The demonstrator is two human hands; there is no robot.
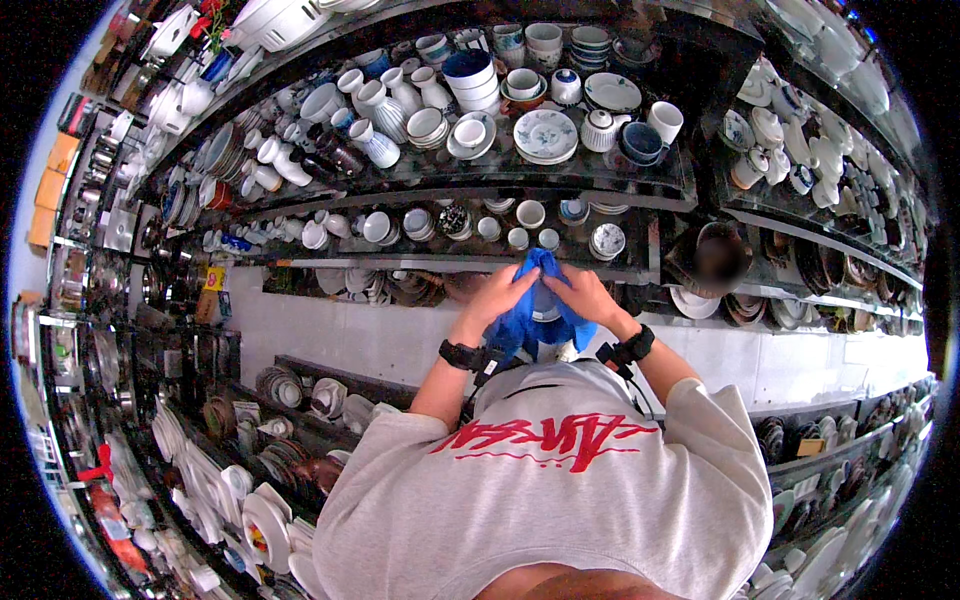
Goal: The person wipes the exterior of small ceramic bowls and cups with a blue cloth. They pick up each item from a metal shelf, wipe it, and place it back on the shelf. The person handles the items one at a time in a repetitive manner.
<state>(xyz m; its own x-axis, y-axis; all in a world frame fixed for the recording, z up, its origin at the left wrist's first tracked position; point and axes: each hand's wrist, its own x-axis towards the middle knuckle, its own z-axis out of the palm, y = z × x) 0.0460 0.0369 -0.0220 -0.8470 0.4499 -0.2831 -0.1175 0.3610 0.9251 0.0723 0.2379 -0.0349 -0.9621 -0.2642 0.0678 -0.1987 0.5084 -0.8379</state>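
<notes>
Both of my hands are raised in front of my chest on a bright blue cloth (504,330). My left hand (499,296) pinches its upper part from the left, and my right hand (583,296) does so from the right. Between the folds shows a pale, rounded piece of ware (545,304), mostly hidden by the cloth. Just beyond my fingertips, two small light cups (518,238) stand on the lower shelf. A stack of bowls with a speckled one on top (608,241) is to their right.
A dark upper shelf (630,191) holds white bottles (382,105), patterned plates (546,135), a striped teapot (600,131) and mugs. More crockery fills shelves at the right and lower left. Pale floor (337,330) shows between the shelf rows.
</notes>
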